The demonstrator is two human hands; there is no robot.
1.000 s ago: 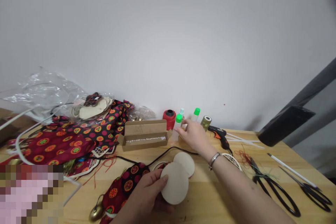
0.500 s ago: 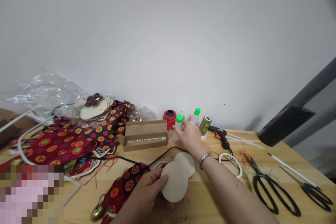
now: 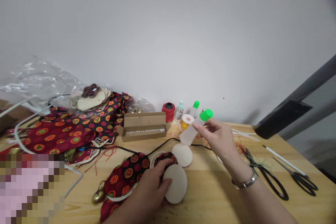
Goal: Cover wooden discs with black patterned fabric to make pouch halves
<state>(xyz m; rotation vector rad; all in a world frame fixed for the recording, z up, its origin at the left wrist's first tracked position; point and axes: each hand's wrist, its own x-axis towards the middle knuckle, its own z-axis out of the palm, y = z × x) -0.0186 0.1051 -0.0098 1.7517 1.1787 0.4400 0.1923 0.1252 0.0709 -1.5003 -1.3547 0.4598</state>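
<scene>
Half a second ago the right hand was reaching in among the small containers along the far edge of the surface; now it has lifted one bottle clear and holds it tilted in the air, cap up and to the right, above the middle of the surface. Its grip is closed around the bottle's upper part, just below the bright green cap. The left hand has sunk nearer to the near edge, its grip closed on a wooden disc with the thumb across the disc's left rim. The bottle is soft-looking, milky plastic, and no lettering can be made out on it. The wooden disc is pale, flat and round; a second disc of the same kind lies flat just beyond it. A second green-capped bottle, a small clear bottle and a red spool stand at the far edge. Beside them an open cardboard box shows a glittering row of beads. Dark red cloth printed with orange circles covers the left side, and a brass bell sits near the near edge. Black-handled scissors lie toward the right edge.
</scene>
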